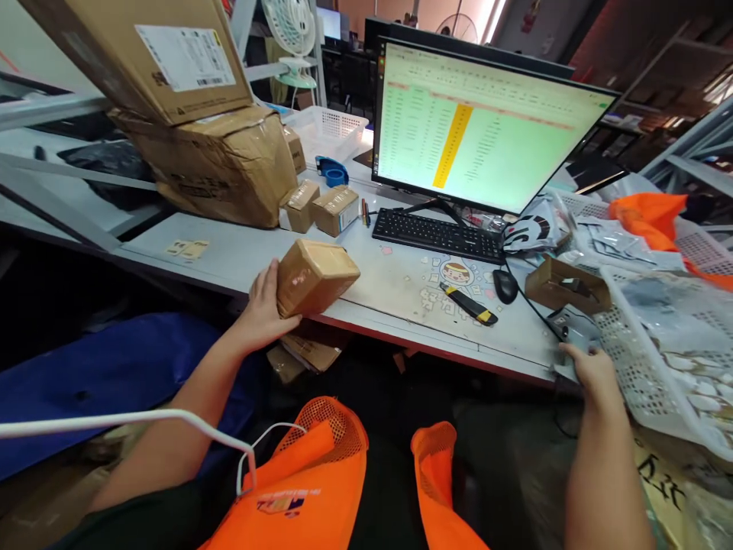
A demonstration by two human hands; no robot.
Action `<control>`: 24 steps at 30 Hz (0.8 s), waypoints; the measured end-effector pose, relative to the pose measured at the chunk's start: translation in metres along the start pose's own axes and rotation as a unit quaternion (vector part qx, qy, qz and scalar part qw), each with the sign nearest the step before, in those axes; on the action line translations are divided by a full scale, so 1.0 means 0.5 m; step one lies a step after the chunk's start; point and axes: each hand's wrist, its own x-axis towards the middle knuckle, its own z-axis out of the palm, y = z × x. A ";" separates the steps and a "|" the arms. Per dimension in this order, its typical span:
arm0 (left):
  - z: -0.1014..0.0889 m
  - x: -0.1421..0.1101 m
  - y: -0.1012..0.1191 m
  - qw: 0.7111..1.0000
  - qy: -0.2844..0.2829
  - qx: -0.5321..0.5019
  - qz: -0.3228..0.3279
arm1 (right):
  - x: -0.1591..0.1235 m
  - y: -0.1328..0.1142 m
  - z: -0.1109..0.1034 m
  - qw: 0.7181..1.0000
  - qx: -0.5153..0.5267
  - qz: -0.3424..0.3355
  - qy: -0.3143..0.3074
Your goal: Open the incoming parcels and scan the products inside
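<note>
My left hand [263,309] grips a small brown cardboard box [318,276] at its left side, fingers wrapped around the end. The taped box is tilted over the front edge of the desk. At the right end of the desk my right hand [592,370] is closed around a grey barcode scanner [578,327], partly hidden by the fingers and a little blurred. A small open cardboard box [566,284] lies just behind the scanner. Between my hands a yellow and black utility knife [469,304] rests on the desk mat, near a black mouse [505,286].
Large cartons [223,164] are stacked at the left, with two small boxes [337,210] beside them. A monitor [486,130] showing a spreadsheet stands behind a keyboard [438,233]. White baskets [647,367] of bagged goods line the right. A blue tape dispenser [333,173] sits behind.
</note>
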 end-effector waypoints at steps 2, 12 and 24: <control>0.000 -0.009 0.035 0.994 0.013 0.048 0.095 | -0.073 -0.030 0.014 0.992 0.097 0.037 -0.064; 0.031 0.065 0.128 0.892 -0.105 0.046 0.436 | -0.411 -0.214 0.048 0.843 0.061 0.075 -0.529; 0.037 0.153 0.149 0.889 -0.108 0.078 0.438 | -0.295 -0.156 -0.001 0.937 -0.071 0.029 -0.340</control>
